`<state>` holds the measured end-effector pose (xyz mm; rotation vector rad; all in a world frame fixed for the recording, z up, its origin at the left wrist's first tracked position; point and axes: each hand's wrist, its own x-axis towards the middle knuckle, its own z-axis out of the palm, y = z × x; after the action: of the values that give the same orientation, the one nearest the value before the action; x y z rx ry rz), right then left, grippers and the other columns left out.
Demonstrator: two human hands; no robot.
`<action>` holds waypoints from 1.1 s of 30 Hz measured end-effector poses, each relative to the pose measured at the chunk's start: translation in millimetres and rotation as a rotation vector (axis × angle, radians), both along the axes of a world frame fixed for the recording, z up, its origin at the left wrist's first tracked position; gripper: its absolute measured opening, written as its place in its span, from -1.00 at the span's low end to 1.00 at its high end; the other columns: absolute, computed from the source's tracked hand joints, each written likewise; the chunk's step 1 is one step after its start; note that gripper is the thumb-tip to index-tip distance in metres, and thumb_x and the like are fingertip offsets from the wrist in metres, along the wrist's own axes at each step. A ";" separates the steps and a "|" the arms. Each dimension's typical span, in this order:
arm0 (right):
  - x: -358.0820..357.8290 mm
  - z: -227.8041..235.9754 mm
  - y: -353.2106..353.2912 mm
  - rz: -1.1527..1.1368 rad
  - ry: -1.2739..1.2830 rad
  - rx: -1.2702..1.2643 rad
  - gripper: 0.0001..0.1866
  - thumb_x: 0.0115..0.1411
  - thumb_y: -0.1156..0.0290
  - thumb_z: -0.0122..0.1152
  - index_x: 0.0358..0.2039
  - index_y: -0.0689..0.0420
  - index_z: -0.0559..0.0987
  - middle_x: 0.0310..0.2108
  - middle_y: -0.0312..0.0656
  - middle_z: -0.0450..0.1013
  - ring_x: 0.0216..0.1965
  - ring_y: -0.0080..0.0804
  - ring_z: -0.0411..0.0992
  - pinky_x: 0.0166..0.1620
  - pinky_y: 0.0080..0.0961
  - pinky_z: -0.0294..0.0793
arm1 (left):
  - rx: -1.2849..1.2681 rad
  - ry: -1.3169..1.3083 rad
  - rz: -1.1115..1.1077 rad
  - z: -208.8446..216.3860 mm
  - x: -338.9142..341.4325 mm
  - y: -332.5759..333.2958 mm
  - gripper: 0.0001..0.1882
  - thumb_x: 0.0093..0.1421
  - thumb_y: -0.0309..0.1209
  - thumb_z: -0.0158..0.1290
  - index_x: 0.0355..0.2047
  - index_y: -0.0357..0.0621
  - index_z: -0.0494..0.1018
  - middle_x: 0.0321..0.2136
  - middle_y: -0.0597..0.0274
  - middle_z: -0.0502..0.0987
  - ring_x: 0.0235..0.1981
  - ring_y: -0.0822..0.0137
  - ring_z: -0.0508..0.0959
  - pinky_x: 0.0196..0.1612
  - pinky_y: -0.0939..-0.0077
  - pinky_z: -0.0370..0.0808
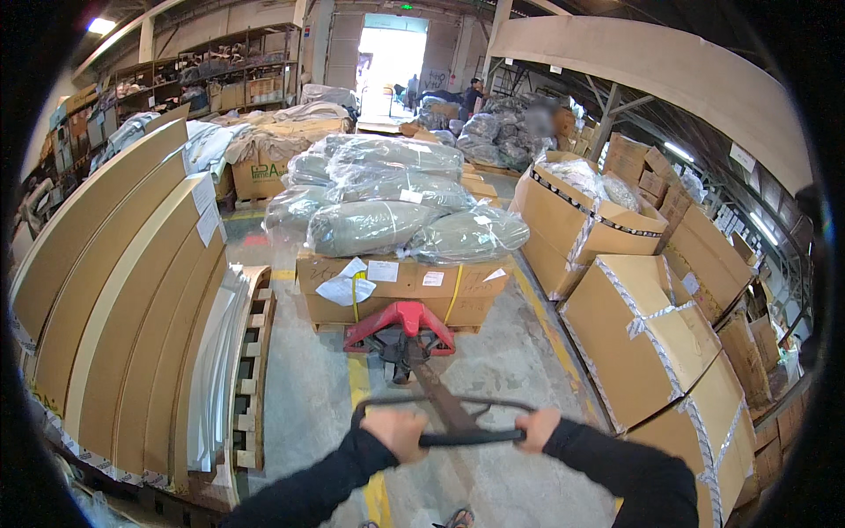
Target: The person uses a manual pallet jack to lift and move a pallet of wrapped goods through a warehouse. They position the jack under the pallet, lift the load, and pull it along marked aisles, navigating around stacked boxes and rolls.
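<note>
Both my hands are closed on the looped black handle point(471, 437) of a red pallet jack point(410, 319). My left hand point(396, 433) wraps around its left side, and my right hand point(537, 429) grips the right end. From the handle a steering bar runs forward to the jack's red body, with the wheels below it. In front of the jack stands a wide cardboard box point(480, 299) with papers and yellow straps on its side. Several large rolls in clear plastic wrap point(374, 227) are piled on top. The jack's forks are hidden under the load.
Tall cardboard sheets point(114, 334) stand on edge at left beside a wooden pallet point(253, 378). Large taped boxes point(629, 330) line the right side. Yellow lines point(546, 321) mark the concrete floor. Farther off, a person in dark clothes point(473, 95) stands near wrapped bundles, and a bright doorway point(390, 66) opens behind.
</note>
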<state>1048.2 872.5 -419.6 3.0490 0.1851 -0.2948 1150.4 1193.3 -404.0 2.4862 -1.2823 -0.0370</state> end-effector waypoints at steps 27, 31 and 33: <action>-146.9 -157.3 39.4 -0.011 0.553 0.182 -0.68 -0.10 0.09 0.18 -0.32 -0.06 0.55 -0.50 -0.12 0.51 -0.38 -0.06 0.50 -0.31 -0.15 0.47 | 0.533 0.486 0.172 -128.4 -177.3 -2.2 -0.69 0.00 -0.16 0.01 -0.34 -0.05 0.57 -0.43 -0.04 0.57 -0.34 0.02 0.59 -0.27 0.12 0.49; -84.8 -110.6 21.0 0.117 0.426 0.027 -0.65 -0.10 0.14 0.14 -0.25 -0.10 0.58 -0.36 -0.16 0.54 -0.28 -0.10 0.50 -0.21 -0.13 0.47 | 0.568 0.237 0.057 -97.0 -115.0 -5.4 -0.67 0.04 -0.06 -0.01 -0.31 0.07 0.56 -0.47 0.13 0.59 -0.38 0.05 0.59 -0.33 0.09 0.49; -20.9 -49.8 -3.2 0.106 0.273 0.157 -0.72 -0.14 0.16 0.17 -0.39 -0.04 0.60 -0.49 -0.07 0.51 -0.41 -0.09 0.50 -0.35 -0.11 0.46 | 0.394 0.083 0.076 -43.2 -51.1 -15.4 -0.67 0.00 -0.01 0.03 -0.43 0.04 0.56 -0.55 0.15 0.56 -0.45 0.11 0.59 -0.41 0.16 0.49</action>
<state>1027.2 869.4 -469.3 3.1240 0.4011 -0.7204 1099.2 1177.9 -447.1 2.8228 -1.2421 -0.4073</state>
